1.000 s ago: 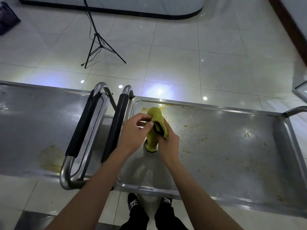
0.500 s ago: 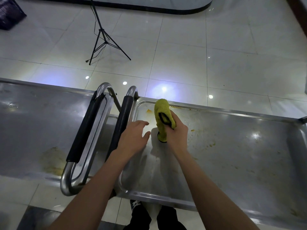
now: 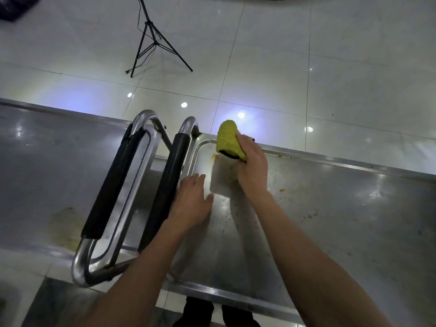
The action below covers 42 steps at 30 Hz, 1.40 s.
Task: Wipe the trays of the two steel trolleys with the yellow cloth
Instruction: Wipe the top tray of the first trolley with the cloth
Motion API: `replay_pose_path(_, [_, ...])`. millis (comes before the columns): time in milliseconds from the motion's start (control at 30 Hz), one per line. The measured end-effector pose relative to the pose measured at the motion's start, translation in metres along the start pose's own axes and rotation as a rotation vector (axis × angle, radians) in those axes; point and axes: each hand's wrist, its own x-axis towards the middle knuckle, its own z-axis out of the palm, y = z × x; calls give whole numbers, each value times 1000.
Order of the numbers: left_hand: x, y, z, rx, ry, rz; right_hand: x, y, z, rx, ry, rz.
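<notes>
While the right hand [image 3: 251, 165] grips the bunched yellow cloth [image 3: 228, 140] at the right steel trolley tray's [image 3: 330, 208] far-left corner, long axis pointing far, the left hand [image 3: 192, 201] hovers open-fingered, holding nothing.

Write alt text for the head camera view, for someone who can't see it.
A person's right hand grips a yellow cloth at the far left corner of a stained steel trolley tray. The open left hand rests beside the black-padded handle.

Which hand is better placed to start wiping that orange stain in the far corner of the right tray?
Right: the right hand already grips the yellow cloth beside the stain; the left hand is open, holding nothing.
</notes>
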Motion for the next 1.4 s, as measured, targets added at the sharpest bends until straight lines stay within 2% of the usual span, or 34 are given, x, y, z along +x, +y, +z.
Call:
replay_pose_path(233, [12,-10,15,45,-26,-104,2,12,39,-145,-97,-108])
replay_pose_path(400, [18,-14,22,66,-59,-132,1,15,52,-246,-257,5])
replay_pose_path(500, [18,-14,25,42,-51,-156,-2,17,54,-335,-393,9])
replay_pose_path(600, [18,-17,25,28,-22,-177,-13,26,55,-313,-506,-24])
replay_pose_path(700, [18,-17,24,45,-34,-198,-15,33,57,-297,-496,-29])
replay_pose_path(800, [18,-15,24,65,-16,-197,-13,38,66,-511,-449,-100])
replay_pose_path(900, [20,-14,24,58,-10,-218,-8,39,77,-582,-384,-135])
replay_pose_path(1133, [19,-15,32,77,-9,-249,27,20,113,-630,-416,-154])
replay_pose_path(1267, [18,-13,36,198,-28,-218,28,23,113,-597,-368,-131])
replay_pose_path(1400, [20,-9,35,208,-58,-201,25,29,104,-561,-312,-97])
